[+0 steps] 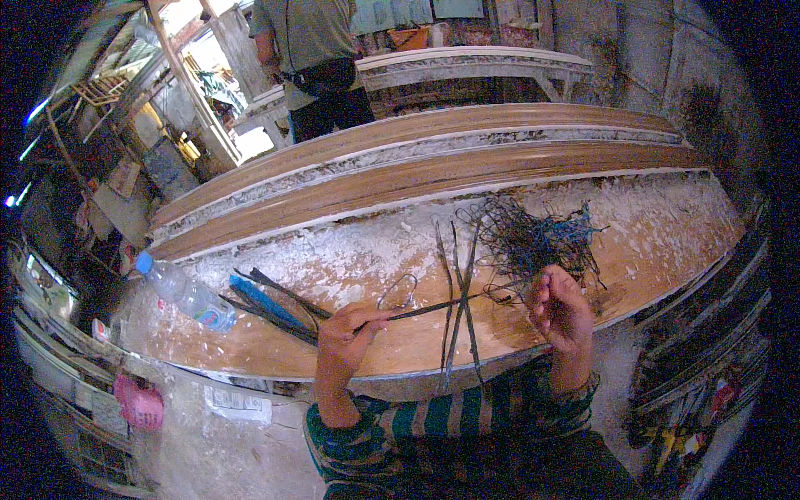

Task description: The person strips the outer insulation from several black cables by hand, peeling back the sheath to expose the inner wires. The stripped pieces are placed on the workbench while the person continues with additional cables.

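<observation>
My left hand [346,333] grips one end of a thin dark metal strip [425,309] that lies crosswise over several longer strips [457,300] running toward me on the plaster-caked wooden bench [275,337]. My right hand [560,310] is raised at the strip's other end, fingers curled beside a tangled heap of thin wire [533,237]; a fine wire seems pinched in it. A wire loop [398,290] rests on the bench just beyond my left hand.
A bundle of dark and blue strips [267,304] and a plastic water bottle [185,292] lie at the left. Long wooden moulds [417,167] run across the back. Another person [312,62] stands behind them. Clutter fills the left side.
</observation>
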### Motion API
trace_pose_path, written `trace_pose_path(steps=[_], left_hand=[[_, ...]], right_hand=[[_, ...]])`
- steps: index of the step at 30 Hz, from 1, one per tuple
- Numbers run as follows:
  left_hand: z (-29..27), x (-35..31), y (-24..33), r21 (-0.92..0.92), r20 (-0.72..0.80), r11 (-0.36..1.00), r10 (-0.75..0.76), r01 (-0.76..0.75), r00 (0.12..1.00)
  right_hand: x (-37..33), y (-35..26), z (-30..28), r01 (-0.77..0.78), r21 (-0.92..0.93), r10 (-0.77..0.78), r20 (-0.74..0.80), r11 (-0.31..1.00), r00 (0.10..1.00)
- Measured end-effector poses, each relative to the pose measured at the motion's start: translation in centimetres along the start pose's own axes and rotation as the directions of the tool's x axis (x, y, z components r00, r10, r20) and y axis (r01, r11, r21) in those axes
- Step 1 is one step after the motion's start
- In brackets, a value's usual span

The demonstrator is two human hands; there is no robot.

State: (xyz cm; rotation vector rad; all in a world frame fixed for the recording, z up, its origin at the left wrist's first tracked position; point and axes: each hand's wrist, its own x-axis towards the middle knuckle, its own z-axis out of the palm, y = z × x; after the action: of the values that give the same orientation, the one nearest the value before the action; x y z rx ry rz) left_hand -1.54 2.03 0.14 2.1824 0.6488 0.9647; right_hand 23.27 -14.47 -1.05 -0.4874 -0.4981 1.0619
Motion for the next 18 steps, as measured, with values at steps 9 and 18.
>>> trace_pose_path(steps=[9, 18], left_hand=[[1.9, 0.4, -1.1, -0.012, 0.127, 1.0, 0.005, -0.004, 0.992], [2.8, 0.3, -0.9, -0.031, 0.148, 0.982, -0.18, 0.186, 0.973]], right_hand=[[-0.6, -0.7, -0.1, 0.121, 0.169, -0.114, -0.046, 0.978, 0.992], [-1.0, -0.9, -0.1, 0.108, 0.351, -0.143, 0.075, 0.93, 0.987]])
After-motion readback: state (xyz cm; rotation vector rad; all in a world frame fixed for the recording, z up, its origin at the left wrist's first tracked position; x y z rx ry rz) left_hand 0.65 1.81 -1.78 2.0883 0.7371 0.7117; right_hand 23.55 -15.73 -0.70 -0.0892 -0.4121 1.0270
